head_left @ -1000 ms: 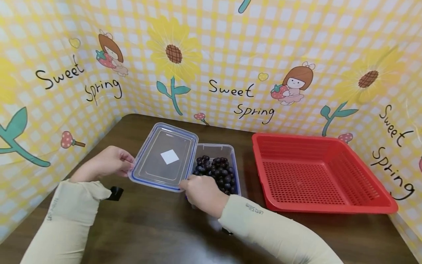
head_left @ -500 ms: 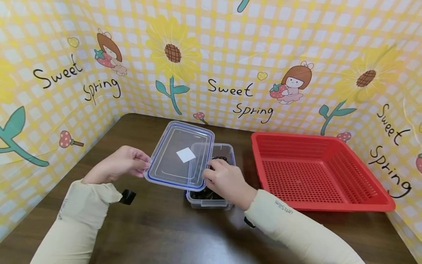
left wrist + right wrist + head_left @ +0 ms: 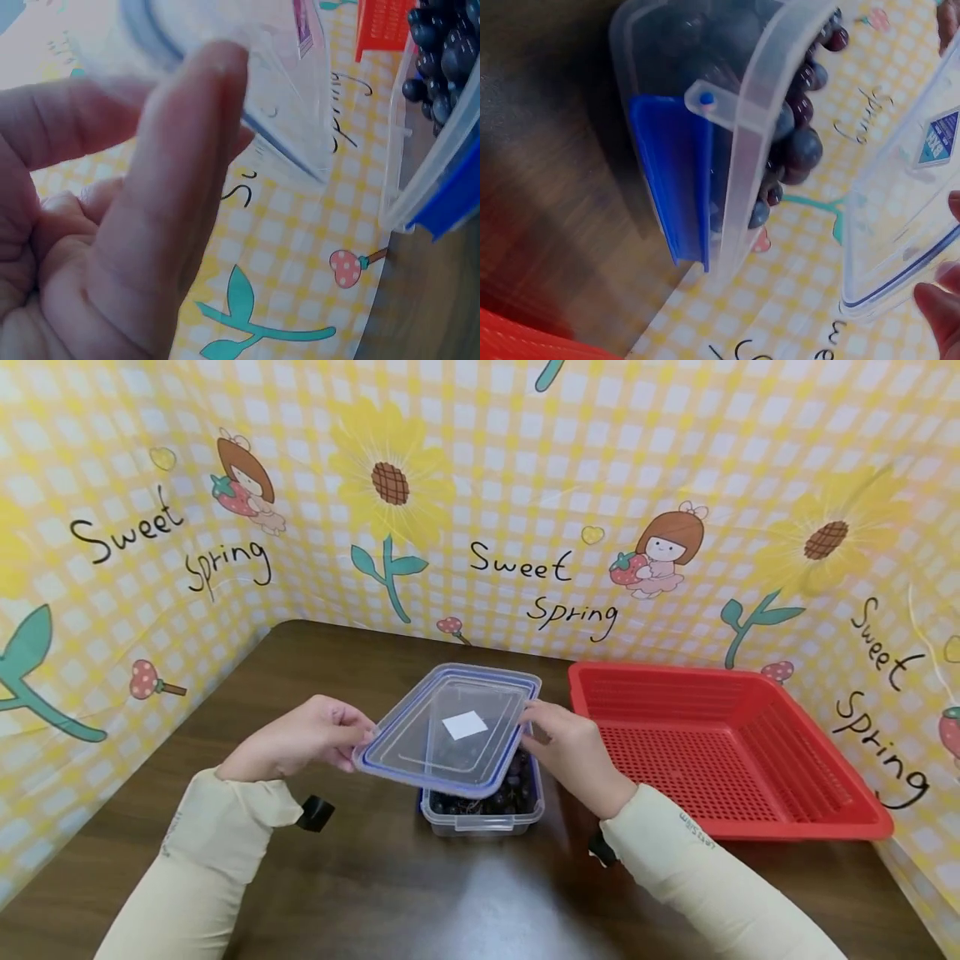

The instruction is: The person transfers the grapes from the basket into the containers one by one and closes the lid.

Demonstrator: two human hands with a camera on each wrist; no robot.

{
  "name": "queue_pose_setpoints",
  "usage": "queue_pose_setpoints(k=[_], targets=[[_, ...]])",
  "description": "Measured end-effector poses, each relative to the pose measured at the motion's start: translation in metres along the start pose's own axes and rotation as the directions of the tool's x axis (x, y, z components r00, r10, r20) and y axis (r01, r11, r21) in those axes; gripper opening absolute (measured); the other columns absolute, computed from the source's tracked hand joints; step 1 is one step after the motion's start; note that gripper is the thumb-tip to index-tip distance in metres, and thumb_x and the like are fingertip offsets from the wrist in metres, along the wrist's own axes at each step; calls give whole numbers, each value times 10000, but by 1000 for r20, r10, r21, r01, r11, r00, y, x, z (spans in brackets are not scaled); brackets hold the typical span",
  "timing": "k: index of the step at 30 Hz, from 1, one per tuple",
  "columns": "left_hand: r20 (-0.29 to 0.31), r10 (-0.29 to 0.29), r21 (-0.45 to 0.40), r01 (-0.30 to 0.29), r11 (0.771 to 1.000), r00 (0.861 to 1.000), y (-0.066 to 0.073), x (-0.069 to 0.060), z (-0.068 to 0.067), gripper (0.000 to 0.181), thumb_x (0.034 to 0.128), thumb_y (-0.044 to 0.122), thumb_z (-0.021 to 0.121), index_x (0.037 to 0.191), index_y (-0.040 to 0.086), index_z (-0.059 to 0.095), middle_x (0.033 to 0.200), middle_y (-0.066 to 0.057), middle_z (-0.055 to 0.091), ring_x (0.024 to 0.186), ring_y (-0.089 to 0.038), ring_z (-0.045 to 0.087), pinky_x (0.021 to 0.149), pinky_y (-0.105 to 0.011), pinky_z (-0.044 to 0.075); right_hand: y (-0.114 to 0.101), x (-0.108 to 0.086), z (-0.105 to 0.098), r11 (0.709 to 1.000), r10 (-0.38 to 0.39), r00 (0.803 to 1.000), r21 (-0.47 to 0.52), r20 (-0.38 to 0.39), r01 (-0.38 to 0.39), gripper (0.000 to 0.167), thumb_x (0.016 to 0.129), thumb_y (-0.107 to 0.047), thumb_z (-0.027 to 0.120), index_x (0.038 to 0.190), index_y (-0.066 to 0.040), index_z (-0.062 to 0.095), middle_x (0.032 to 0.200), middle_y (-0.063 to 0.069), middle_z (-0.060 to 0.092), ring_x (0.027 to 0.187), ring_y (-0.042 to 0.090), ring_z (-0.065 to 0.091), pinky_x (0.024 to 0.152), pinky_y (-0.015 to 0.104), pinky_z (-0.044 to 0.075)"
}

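Observation:
A clear lid (image 3: 431, 760) with a blue seal and a white label is held above a clear plastic container (image 3: 483, 822). My left hand (image 3: 307, 737) pinches the lid's left edge between thumb and fingers. On the opposite side, my right hand (image 3: 573, 756) pinches the lid's right edge. Dark grapes (image 3: 517, 785) fill the container and partly show under the lid. In the right wrist view, the grapes (image 3: 802, 146) rise to the rim, and a blue side latch (image 3: 676, 180) hangs down. A gap separates the lid (image 3: 900, 247) from the rim there.
A red plastic basket (image 3: 675, 768) with a perforated bottom stands right of the container, near my right forearm. The brown wooden table (image 3: 360, 893) is bordered at the back and sides by a yellow checked cloth (image 3: 510, 460).
Both hands have carried the lid rightward, from left of the container to over it. The right hand has moved off the grapes' front to the container's right side.

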State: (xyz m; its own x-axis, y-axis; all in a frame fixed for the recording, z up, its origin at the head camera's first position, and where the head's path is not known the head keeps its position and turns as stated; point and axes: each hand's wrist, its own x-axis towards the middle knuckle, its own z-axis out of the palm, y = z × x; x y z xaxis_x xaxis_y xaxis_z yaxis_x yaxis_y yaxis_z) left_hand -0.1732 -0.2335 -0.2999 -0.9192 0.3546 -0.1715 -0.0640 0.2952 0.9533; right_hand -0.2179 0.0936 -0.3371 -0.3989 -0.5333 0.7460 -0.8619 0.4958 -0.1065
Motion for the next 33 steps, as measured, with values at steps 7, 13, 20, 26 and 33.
queue_pose_setpoints(k=[7,13,20,26,33], targets=[[-276,217,-260,-290,921,936,-6,14,16,177,994,66,498,1005,78,674,853,10,689,755,-94,661,700,-236,555,7,-1,-8,982,139,984,143,-114,-123,282,657,106,820,899,44,689,889,158,706,804,258,694,731,389,561],[-397,564,83,-583,808,724,-29,41,31,303,975,-24,485,1250,-152,500,1082,171,634,1047,-16,584,884,-181,461,8,3,-16,896,333,940,335,-72,-292,258,683,156,770,919,94,688,912,206,703,813,316,697,721,421,557],[-392,648,48,-689,723,653,-54,57,43,388,984,121,547,1316,-72,493,1118,124,642,982,-26,585,774,-150,443,8,3,-17,753,497,867,479,35,-451,238,736,117,752,961,92,678,913,218,703,832,192,703,757,281,554],[-448,656,59,-712,699,607,-55,60,51,361,816,23,744,1161,-14,644,1075,116,664,1011,-54,613,820,-171,497,6,6,-19,654,582,809,542,85,-527,212,743,73,767,939,73,686,889,206,705,761,-3,658,715,194,539],[-559,658,194,-692,696,505,-45,65,61,246,760,-157,701,998,-182,640,914,194,678,855,2,636,742,-156,508,1,8,-20,612,609,789,584,81,-533,255,765,56,759,1011,76,691,933,220,698,767,39,675,735,225,548]])
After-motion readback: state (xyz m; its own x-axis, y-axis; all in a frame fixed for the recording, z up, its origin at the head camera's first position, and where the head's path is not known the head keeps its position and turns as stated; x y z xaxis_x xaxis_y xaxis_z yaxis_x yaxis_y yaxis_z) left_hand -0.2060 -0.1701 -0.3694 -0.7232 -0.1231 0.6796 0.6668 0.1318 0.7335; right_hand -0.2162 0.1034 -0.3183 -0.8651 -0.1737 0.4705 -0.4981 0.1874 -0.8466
